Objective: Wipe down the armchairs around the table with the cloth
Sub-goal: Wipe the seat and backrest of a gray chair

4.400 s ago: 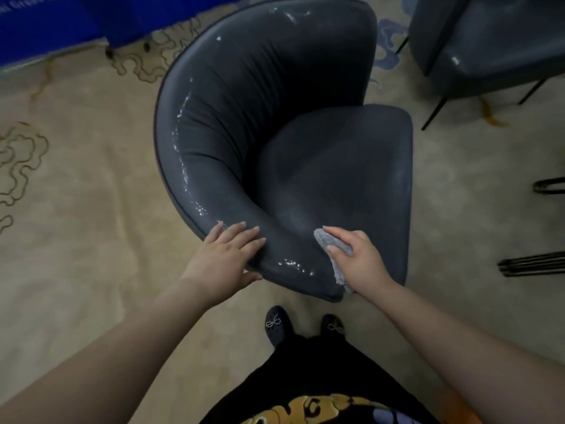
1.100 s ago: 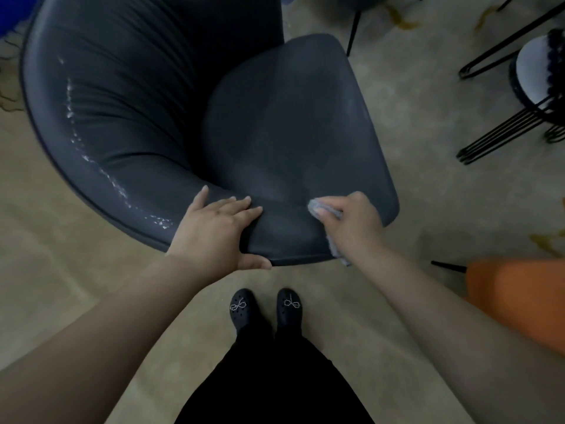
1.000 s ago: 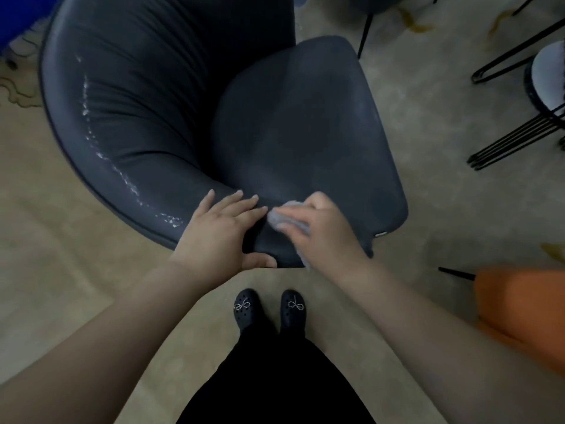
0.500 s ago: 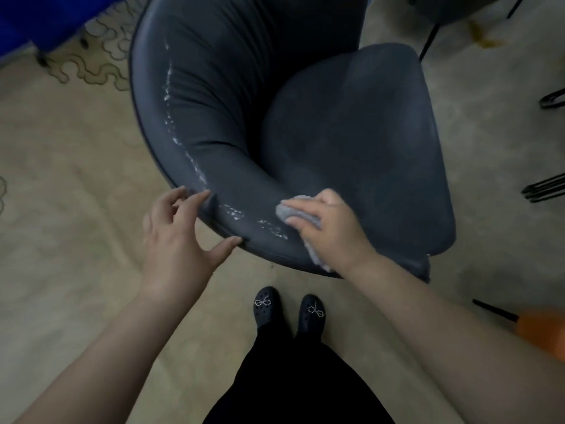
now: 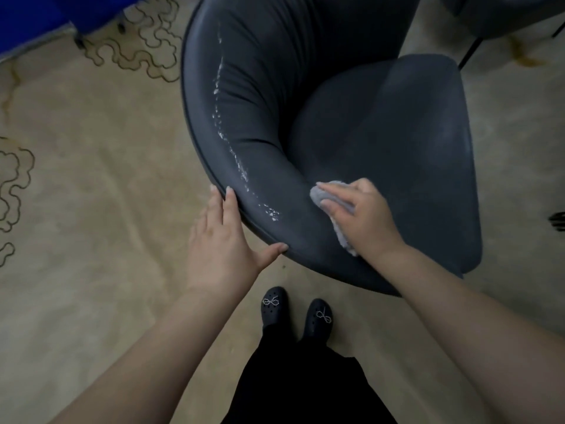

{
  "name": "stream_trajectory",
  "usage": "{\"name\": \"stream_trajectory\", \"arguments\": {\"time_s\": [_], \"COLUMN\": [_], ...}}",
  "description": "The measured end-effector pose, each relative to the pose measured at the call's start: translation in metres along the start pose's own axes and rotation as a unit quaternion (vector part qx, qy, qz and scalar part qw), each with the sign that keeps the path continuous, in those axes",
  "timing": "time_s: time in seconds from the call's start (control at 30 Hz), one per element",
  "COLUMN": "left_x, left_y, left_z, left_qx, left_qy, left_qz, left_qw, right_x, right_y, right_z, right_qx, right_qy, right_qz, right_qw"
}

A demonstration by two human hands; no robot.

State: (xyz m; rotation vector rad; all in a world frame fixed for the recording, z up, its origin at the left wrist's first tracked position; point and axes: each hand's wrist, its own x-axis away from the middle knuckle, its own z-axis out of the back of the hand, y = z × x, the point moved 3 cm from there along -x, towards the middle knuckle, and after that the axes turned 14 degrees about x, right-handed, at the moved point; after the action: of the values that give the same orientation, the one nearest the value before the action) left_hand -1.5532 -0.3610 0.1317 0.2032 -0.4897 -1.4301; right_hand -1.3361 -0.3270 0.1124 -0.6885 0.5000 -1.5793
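Observation:
A dark grey leather armchair (image 5: 382, 142) with a curved backrest stands in front of me, its seat toward the right. White flaky wear marks run along the top of the backrest (image 5: 232, 154). My right hand (image 5: 360, 218) presses a crumpled grey cloth (image 5: 328, 198) onto the near inner part of the backrest rim. My left hand (image 5: 223, 243) rests flat against the outer edge of the backrest, fingers spread, thumb under the rim.
A second dark armchair (image 5: 501, 13) with thin black legs stands at the top right. Black wire table legs (image 5: 558, 220) show at the right edge. A blue panel (image 5: 36, 19) borders the patterned beige carpet at top left. My black shoes (image 5: 295, 312) are below the chair.
The cloth has slid along the near rim from right toward the left. My left hand moved off the top of the rim to its outer edge. The view has shifted left.

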Motion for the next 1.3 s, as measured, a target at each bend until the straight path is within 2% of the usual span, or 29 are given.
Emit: {"name": "stream_trajectory", "arguments": {"time_s": [0.07,0.13,0.2,0.3,0.4,0.47,0.53,0.63,0.67,0.8,0.83,0.9,0.97,1.03,1.17,1.2,1.3], "left_x": [0.000,-0.001,-0.001,-0.002,-0.003,-0.005,-0.008,-0.013,-0.014,-0.023,-0.025,-0.029,-0.031,-0.031,-0.035,-0.037,-0.043], "left_y": [0.001,0.001,0.002,0.003,0.003,0.002,-0.002,-0.008,-0.010,-0.016,-0.017,-0.018,-0.020,-0.023,-0.029,-0.031,-0.035], "left_z": [0.000,0.000,0.001,0.003,0.005,0.008,0.011,0.016,0.017,0.022,0.023,0.022,0.021,0.022,0.029,0.032,0.041], "left_qx": [-0.003,-0.009,-0.021,-0.032,-0.029,-0.021,-0.011,0.008,0.012,0.002,-0.001,-0.002,0.006,0.011,0.005,0.009,0.025], "left_qy": [-0.002,-0.002,-0.001,-0.002,-0.006,-0.003,0.003,0.012,0.011,0.007,0.000,-0.012,-0.012,-0.015,-0.034,-0.037,-0.043], "left_qz": [0.003,0.005,0.006,0.005,0.013,0.014,0.011,0.005,0.003,-0.007,-0.006,-0.003,-0.004,-0.011,-0.029,-0.030,-0.034], "left_qw": [1.000,1.000,1.000,0.999,0.999,1.000,1.000,1.000,1.000,1.000,1.000,1.000,1.000,1.000,0.999,0.999,0.998], "right_x": [0.006,0.020,0.024,0.008,-0.008,-0.012,-0.008,0.010,0.008,-0.011,-0.011,-0.004,0.005,0.003,-0.006,-0.009,-0.022], "right_y": [-0.010,-0.028,-0.029,-0.013,0.002,0.003,-0.017,-0.044,-0.043,-0.028,-0.031,-0.052,-0.073,-0.080,-0.073,-0.070,-0.062], "right_z": [-0.003,-0.013,-0.018,-0.014,-0.006,-0.001,-0.002,-0.023,-0.025,-0.017,-0.017,-0.023,-0.034,-0.042,-0.042,-0.041,-0.038], "right_qx": [-0.005,0.036,0.082,0.059,0.041,0.029,0.016,0.047,0.050,0.020,0.017,0.018,0.061,0.118,0.133,0.118,0.026], "right_qy": [0.015,-0.015,-0.026,0.003,-0.008,-0.003,0.005,-0.038,-0.039,-0.004,0.006,0.015,-0.008,-0.019,0.040,0.053,0.070], "right_qz": [0.031,0.143,0.192,0.119,0.007,-0.031,0.034,0.179,0.178,0.056,0.056,0.112,0.211,0.243,0.209,0.174,-0.005], "right_qw": [0.999,0.989,0.978,0.991,0.999,0.999,0.999,0.982,0.982,0.998,0.998,0.993,0.976,0.963,0.968,0.976,0.997]}}
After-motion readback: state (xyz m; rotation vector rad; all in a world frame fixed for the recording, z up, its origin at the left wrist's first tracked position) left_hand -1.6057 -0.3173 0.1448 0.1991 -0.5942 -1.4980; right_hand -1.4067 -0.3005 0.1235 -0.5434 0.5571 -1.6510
